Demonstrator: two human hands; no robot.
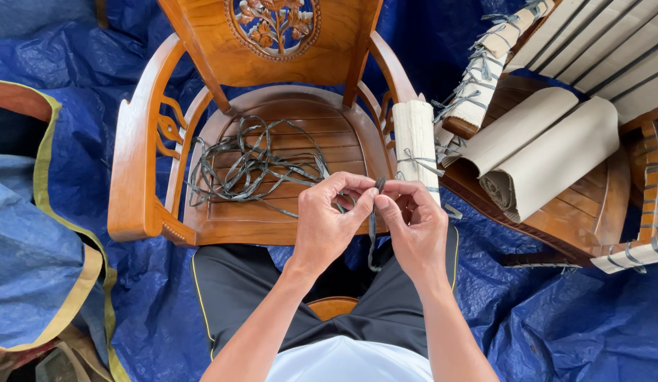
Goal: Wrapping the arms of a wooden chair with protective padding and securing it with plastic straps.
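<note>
Both hands work one strap, head view only. Left hand point(329, 225) is closed, thumb and forefinger pinching the dark grey strap point(373, 226) near its top; right hand point(414, 226) is closed too, fingertips pinching the same strap just beside the left ones, so the two grips nearly touch. Strap hangs down from the pinch between the wrists, over the lap in black shorts point(237, 290), lower end loose. Held piece sits just in front of the front edge of the carved wooden chair point(272, 141); I can't tell whether it runs on into the tangled strap pile point(254, 166) on the chair seat. Right arm of that chair is wrapped in corrugated cardboard point(415, 141), tied with straps. Second chair point(583, 205) at right carries rolled cardboard sheets point(548, 159) on its seat, and its arms and back are wrapped and tied likewise. Blue tarp point(555, 311) covers the floor. Judgement: step in hand looks like sorting or knotting a single strap length, fine fingertip work, not yet applied to any chair. Next move calls for keeping both pinches tight while one end is fed or pulled, with the free tail kept clear of the pile.
</note>
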